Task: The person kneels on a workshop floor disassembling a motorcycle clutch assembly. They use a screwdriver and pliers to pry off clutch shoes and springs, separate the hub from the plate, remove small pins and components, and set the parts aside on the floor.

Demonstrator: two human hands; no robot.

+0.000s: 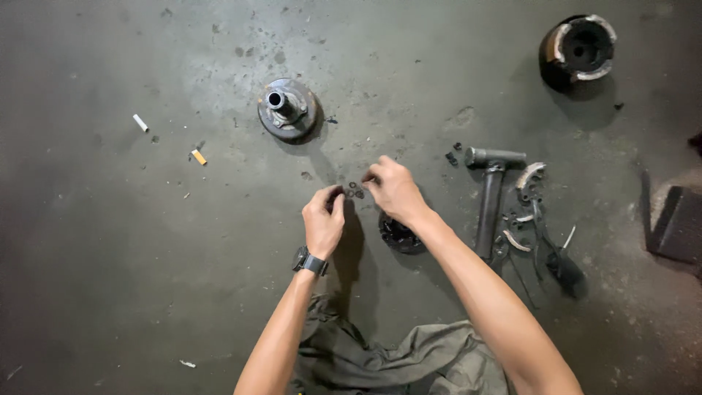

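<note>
Concrete floor [146,241], stained. Hammer [488,197] lies right, round flanged hub [287,110] beyond the hands. Left hand [323,219] and right hand [395,189], fingers pinched, both grip a small dark metal part [355,191] held between them, above the floor.

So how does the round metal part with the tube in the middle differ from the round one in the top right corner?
The flanged disc lies flat and low on the floor, with a narrow tube rising from its centre; the drum-like part is taller, tilted, and shows a hollow centre. The flanged disc is plain grey; the drum-like part is darker, with pale curved pads on its rim. It also lies farther from both hands. Both are round and metal.
</note>
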